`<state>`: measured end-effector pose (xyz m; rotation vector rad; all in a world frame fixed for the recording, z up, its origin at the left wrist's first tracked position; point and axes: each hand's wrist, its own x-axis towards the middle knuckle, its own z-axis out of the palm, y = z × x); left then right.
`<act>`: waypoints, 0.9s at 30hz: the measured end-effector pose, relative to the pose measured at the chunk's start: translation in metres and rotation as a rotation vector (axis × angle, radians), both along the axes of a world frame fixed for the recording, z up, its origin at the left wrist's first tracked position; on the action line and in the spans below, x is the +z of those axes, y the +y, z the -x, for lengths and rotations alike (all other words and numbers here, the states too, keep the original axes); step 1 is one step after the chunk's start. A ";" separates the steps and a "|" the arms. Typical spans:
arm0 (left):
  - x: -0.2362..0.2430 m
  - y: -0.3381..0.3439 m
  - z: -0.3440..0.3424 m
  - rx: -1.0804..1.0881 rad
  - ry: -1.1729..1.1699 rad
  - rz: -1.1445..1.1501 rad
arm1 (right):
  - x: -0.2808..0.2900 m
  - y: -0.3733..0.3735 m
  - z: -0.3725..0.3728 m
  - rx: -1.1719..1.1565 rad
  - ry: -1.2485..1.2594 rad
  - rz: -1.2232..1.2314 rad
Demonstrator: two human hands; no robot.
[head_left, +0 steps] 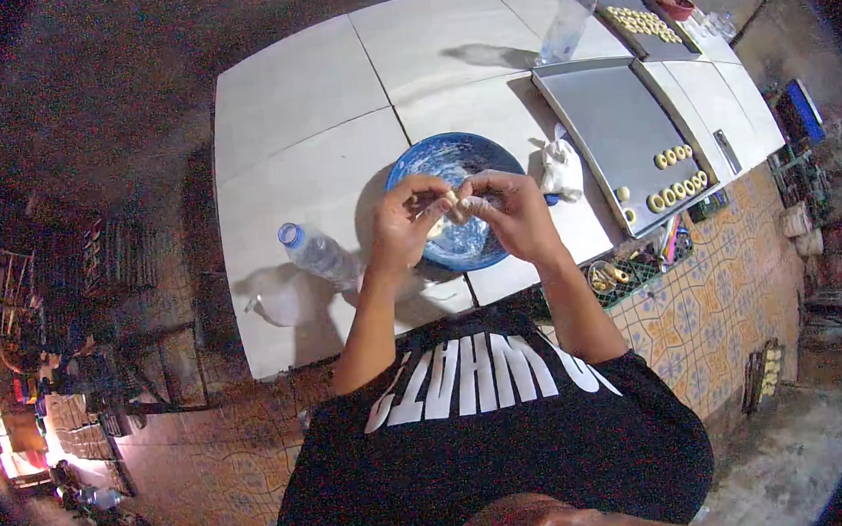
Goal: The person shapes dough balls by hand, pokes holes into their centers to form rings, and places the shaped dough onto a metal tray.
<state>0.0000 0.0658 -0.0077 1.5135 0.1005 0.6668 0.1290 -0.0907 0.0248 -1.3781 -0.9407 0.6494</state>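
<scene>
My left hand point(409, 222) and my right hand point(502, 212) meet over a blue bowl point(472, 248) dusted with white flour, both pinching a small pale piece of dough point(453, 198) between fingertips. More pale dough lies in the bowl, partly hidden by my left hand. Right of the bowl lie a crumpled white cloth or bag point(560, 166) and a grey metal tray point(594, 123) bearing several pale dough rings point(675, 191) along its near part.
The white tiled table point(297, 103) holds a plastic bottle point(320, 257) at left, another point(563, 22) at back, and a second tray of rings point(641, 25) with a person's hand nearby. A green crate of tools point(608, 277) sits below the table's right edge.
</scene>
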 end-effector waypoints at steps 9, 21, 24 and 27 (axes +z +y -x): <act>0.006 -0.004 -0.004 0.087 -0.004 0.055 | 0.006 0.009 0.012 -0.073 0.111 -0.047; 0.001 0.001 -0.003 0.062 0.197 0.017 | -0.002 0.007 0.011 -0.090 0.191 -0.113; 0.010 -0.001 -0.004 0.096 0.140 -0.150 | -0.010 0.006 0.005 -0.126 0.253 -0.097; 0.004 0.000 -0.005 0.031 0.077 -0.006 | -0.013 0.006 0.005 -0.126 0.326 -0.079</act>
